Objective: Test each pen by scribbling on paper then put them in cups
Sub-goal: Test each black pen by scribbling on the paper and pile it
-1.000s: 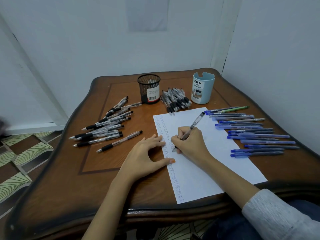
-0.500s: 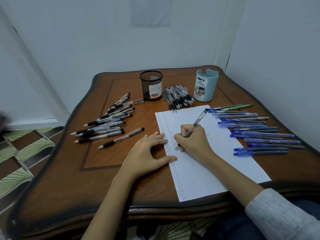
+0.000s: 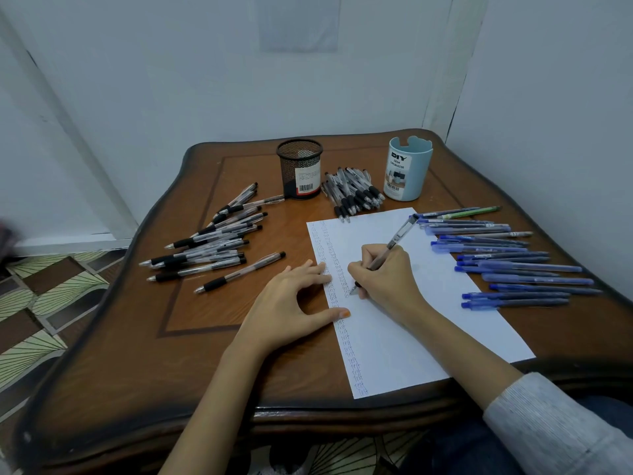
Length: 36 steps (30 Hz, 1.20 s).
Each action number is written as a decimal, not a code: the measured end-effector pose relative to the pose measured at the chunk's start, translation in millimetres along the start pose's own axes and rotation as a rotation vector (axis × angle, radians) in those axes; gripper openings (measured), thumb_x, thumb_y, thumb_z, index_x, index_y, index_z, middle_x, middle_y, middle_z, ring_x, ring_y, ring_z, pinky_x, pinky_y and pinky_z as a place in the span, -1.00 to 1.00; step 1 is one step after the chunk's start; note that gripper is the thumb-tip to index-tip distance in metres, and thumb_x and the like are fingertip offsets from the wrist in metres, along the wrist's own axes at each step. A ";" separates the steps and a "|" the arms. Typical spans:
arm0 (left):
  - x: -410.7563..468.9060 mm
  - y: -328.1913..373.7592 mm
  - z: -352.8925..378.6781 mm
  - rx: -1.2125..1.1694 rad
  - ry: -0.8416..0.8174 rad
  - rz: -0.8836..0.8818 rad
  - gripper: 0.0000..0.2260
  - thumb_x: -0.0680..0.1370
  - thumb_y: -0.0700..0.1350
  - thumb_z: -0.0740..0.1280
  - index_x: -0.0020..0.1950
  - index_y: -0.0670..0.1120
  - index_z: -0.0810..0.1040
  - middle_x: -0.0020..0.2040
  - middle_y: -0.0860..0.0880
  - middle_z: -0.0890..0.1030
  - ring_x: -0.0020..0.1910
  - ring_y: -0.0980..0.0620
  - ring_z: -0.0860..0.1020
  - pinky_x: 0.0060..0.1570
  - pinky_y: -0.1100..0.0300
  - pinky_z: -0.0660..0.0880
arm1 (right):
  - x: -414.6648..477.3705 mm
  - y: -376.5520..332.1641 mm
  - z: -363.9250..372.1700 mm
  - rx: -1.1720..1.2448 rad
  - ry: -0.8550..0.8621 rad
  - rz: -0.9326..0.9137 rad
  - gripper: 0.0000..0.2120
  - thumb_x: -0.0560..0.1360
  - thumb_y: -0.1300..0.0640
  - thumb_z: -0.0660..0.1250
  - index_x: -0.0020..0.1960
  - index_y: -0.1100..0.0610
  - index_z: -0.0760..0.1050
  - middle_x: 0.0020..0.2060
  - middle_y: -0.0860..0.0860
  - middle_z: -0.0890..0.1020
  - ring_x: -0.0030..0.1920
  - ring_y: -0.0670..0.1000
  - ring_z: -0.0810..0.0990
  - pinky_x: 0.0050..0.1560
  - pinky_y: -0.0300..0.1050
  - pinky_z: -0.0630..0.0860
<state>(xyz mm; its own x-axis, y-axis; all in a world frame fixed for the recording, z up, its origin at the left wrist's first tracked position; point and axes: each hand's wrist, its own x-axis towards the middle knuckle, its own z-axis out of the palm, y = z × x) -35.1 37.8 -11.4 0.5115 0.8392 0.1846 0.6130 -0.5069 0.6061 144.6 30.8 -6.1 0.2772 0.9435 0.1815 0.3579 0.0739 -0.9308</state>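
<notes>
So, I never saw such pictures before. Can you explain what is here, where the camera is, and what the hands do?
No machine here, only a person's two bare hands. The camera sits on the person's head and looks down at a wooden table. The right hand holds a pen, its tip on the paper. The left hand rests on the paper's left edge. Clear pens lie at the left and between the black cup and blue cup; blue pens lie at the right.
</notes>
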 end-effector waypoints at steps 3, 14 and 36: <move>0.1 0.7 -0.2 0.003 0.009 0.000 -0.40 0.35 0.27 0.43 0.34 0.07 0.50 0.42 0.16 0.38 0.44 0.26 0.22 0.44 0.23 0.03 | 0.3 0.7 0.7 -0.017 0.001 -0.013 -0.64 0.41 0.40 0.32 -0.45 0.19 0.26 -0.57 0.10 0.36 -0.62 -0.04 0.48 -0.54 -0.24 0.38; 0.7 0.1 -0.8 -0.002 -0.011 -0.012 -0.39 0.35 0.29 0.42 0.34 0.08 0.50 0.41 0.17 0.39 0.44 0.25 0.24 0.46 0.18 0.06 | 0.1 1.3 1.5 -0.023 0.006 0.005 -0.66 0.43 0.38 0.32 -0.42 0.19 0.26 -0.57 0.11 0.37 -0.62 -0.06 0.47 -0.54 -0.24 0.37; -0.2 1.8 -3.9 -0.100 0.012 -0.088 -0.72 0.62 -0.07 0.23 0.32 0.03 0.52 0.43 0.10 0.40 0.45 0.21 0.25 0.46 0.19 0.13 | 0.5 -7.7 -12.4 0.377 -0.137 0.200 -0.64 0.66 -0.04 0.03 0.07 0.10 0.55 -0.59 0.02 0.32 -0.59 -0.10 0.20 -0.56 -0.24 0.13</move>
<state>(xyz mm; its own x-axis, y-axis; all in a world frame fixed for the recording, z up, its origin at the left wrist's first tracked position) -36.4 37.5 -7.3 0.4510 0.8820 0.1365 0.5912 -0.4099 0.6946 153.0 26.7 5.0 0.1784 0.9834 -0.0337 -0.0474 -0.0256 -0.9985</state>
